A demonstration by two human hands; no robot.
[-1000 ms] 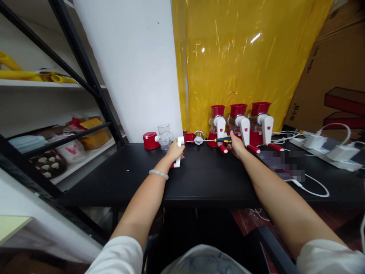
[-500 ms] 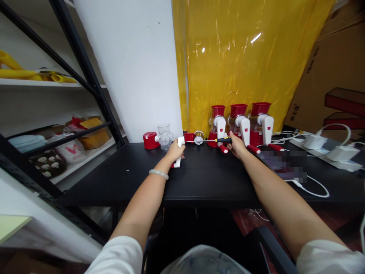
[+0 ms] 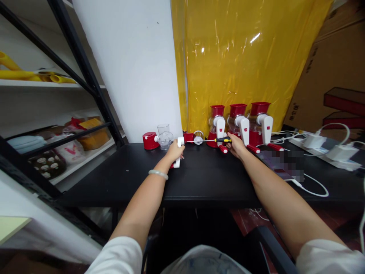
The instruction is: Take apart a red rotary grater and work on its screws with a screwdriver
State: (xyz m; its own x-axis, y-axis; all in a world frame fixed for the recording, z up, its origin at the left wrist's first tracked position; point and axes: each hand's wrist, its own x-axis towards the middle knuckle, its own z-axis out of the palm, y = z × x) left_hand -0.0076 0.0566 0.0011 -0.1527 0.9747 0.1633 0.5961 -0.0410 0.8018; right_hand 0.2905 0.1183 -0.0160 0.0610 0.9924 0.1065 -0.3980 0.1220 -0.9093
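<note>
My left hand (image 3: pixel 173 151) is closed around a white crank handle (image 3: pixel 179 163) with a red grip, held upright just above the black table. In my right hand (image 3: pixel 235 145) is a screwdriver (image 3: pixel 223 140) with a black and yellow handle. Its long shaft lies level and points left, the tip reaching the upper end of the crank handle; I cannot tell exactly how the tip sits there. Just behind the left hand stand a clear plastic grinder body (image 3: pixel 164 139) and a red base (image 3: pixel 150 140). A metal drum (image 3: pixel 198 137) and a red part (image 3: pixel 188 137) lie behind the shaft.
Three red and white rotary graters (image 3: pixel 218 123) stand along the back right of the table (image 3: pixel 199 182). A tablet (image 3: pixel 275 165) with a cable lies at the right, near a white power strip (image 3: pixel 327 152). Black shelving (image 3: pixel 91 76) rises at the left.
The screwdriver's handle looks turned, showing more yellow now. Both hands stay in nearly the same place, and the view has shifted very slightly.
</note>
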